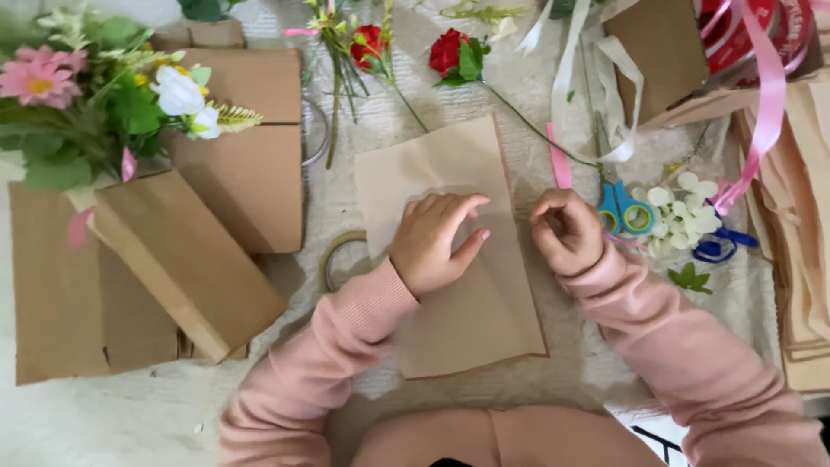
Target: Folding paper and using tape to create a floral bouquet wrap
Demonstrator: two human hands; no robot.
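Observation:
A brown paper sheet (441, 164) lies flat on the pale cloth in front of me. My left hand (435, 239) rests palm down on the middle of the sheet, fingers together and pointing right. My right hand (565, 229) is curled at the sheet's right edge, fingertips touching the edge; whether it pinches the paper is unclear. Both arms wear pink sleeves. Blue and yellow scissors (624, 210) lie just right of my right hand.
A brown paper bag holding flowers (186, 259) lies at the left on cardboard (251, 173). Red roses (450, 50) lie at the top. A tape roll (333, 259) peeks from under the sheet. Ribbons (765, 104), white blossoms (679, 212) and stacked paper (800, 225) fill the right.

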